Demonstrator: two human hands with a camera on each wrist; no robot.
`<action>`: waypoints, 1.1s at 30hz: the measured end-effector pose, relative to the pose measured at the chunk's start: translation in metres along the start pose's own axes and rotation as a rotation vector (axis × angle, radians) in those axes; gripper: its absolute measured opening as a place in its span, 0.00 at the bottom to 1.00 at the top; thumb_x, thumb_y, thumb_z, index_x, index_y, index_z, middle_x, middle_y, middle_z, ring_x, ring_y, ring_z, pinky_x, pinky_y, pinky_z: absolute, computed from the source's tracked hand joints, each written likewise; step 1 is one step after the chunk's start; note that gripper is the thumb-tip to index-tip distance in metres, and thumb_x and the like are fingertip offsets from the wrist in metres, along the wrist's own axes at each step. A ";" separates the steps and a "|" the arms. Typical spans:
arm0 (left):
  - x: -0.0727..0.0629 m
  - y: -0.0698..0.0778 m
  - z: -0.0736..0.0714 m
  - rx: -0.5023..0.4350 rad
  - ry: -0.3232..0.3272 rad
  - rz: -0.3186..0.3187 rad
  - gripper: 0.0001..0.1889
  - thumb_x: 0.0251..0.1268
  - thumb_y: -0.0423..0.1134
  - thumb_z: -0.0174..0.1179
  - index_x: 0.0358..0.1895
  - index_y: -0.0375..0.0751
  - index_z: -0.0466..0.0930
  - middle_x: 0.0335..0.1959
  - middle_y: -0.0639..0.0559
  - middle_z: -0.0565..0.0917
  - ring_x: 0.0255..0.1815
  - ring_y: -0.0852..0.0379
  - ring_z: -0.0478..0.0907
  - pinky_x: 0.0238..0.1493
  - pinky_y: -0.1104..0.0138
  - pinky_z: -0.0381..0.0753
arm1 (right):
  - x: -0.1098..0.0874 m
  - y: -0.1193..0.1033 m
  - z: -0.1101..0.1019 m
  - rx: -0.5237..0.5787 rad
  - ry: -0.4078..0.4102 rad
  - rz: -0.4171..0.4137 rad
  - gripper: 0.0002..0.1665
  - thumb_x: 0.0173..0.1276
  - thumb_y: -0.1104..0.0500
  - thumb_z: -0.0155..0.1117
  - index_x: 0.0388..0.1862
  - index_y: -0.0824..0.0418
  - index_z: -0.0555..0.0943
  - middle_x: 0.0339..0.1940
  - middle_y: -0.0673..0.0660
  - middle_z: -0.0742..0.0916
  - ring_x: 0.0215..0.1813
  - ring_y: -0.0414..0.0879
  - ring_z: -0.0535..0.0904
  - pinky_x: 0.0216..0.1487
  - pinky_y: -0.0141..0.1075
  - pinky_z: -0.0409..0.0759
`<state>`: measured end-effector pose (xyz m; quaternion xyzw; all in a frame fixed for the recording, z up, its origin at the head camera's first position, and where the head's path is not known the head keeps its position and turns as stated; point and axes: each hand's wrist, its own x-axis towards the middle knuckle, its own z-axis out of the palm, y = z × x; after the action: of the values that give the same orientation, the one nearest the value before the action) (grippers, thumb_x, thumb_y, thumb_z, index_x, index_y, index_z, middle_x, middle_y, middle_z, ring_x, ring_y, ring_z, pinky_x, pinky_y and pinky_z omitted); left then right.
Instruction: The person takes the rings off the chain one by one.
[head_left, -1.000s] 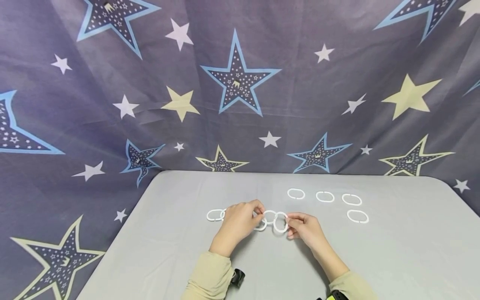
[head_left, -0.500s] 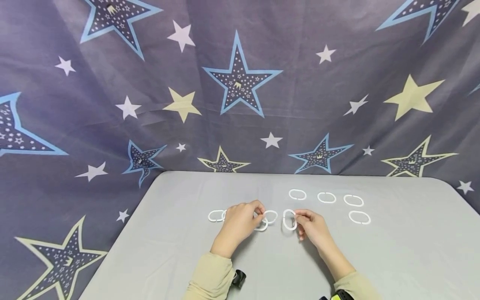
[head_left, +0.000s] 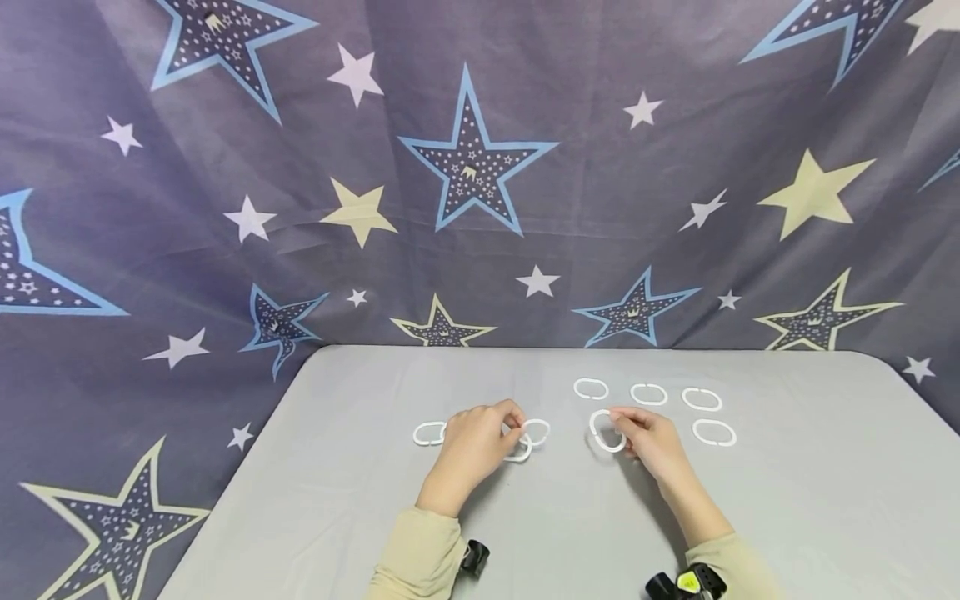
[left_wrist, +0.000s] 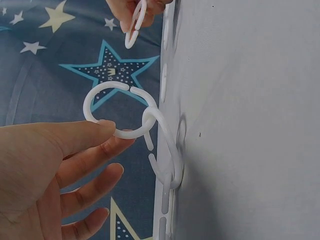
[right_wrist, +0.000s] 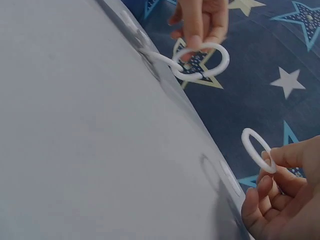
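Note:
My left hand [head_left: 477, 446] pinches a white oval chain link [left_wrist: 102, 86] between thumb and forefinger. This link has a small split in its upper side and is hooked through a second white link [left_wrist: 172, 145], from which more links trail down to the table. In the head view the chain's far-left link [head_left: 429, 433] pokes out past the left hand, which hides the middle part. To the right, my right hand [head_left: 654, 442] pinches a separate white link [head_left: 597, 435] by its side, tilted up off the table and apart from the chain.
Several loose white links lie toward the back right: one link [head_left: 591, 388] behind the right hand, others farther right, and a nearer link [head_left: 715, 432] beside that hand. The grey table [head_left: 810, 500] ends at a star-patterned curtain [head_left: 585, 208].
The right hand has moved rightward with its link, away from the chain's end where the two overlapped. The left hand keeps its place and its pinch.

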<state>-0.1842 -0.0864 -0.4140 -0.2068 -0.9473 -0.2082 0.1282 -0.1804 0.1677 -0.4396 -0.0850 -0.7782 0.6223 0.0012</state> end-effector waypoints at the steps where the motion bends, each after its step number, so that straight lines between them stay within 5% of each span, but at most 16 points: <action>1: 0.000 0.000 0.000 0.000 0.000 0.000 0.04 0.59 0.41 0.70 0.34 0.54 0.83 0.31 0.65 0.86 0.26 0.64 0.77 0.31 0.64 0.74 | 0.001 0.001 -0.002 -0.010 0.002 -0.004 0.20 0.72 0.60 0.62 0.54 0.76 0.79 0.22 0.49 0.78 0.21 0.37 0.70 0.25 0.29 0.73; 11: -0.002 0.001 0.002 0.007 -0.005 0.004 0.04 0.59 0.40 0.70 0.34 0.54 0.84 0.31 0.64 0.86 0.29 0.62 0.80 0.34 0.63 0.76 | 0.009 0.001 -0.021 -0.135 0.002 -0.057 0.22 0.70 0.56 0.66 0.52 0.73 0.82 0.29 0.51 0.86 0.25 0.39 0.75 0.28 0.32 0.77; 19: -0.001 0.001 0.002 0.017 0.012 0.014 0.04 0.58 0.40 0.70 0.33 0.54 0.84 0.31 0.64 0.86 0.29 0.60 0.81 0.32 0.64 0.76 | 0.018 -0.010 -0.034 -0.314 -0.050 -0.178 0.20 0.69 0.55 0.67 0.48 0.73 0.83 0.38 0.60 0.88 0.31 0.43 0.76 0.31 0.34 0.77; 33: -0.001 -0.001 -0.001 0.021 0.024 0.008 0.04 0.58 0.39 0.70 0.34 0.53 0.84 0.30 0.64 0.86 0.31 0.57 0.82 0.31 0.63 0.76 | 0.040 -0.008 -0.062 -0.484 -0.140 -0.380 0.13 0.68 0.57 0.68 0.40 0.67 0.87 0.42 0.61 0.89 0.42 0.43 0.81 0.41 0.29 0.76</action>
<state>-0.1838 -0.0881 -0.4142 -0.2069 -0.9470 -0.2003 0.1424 -0.2146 0.2311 -0.4220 0.1071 -0.9038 0.4121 0.0434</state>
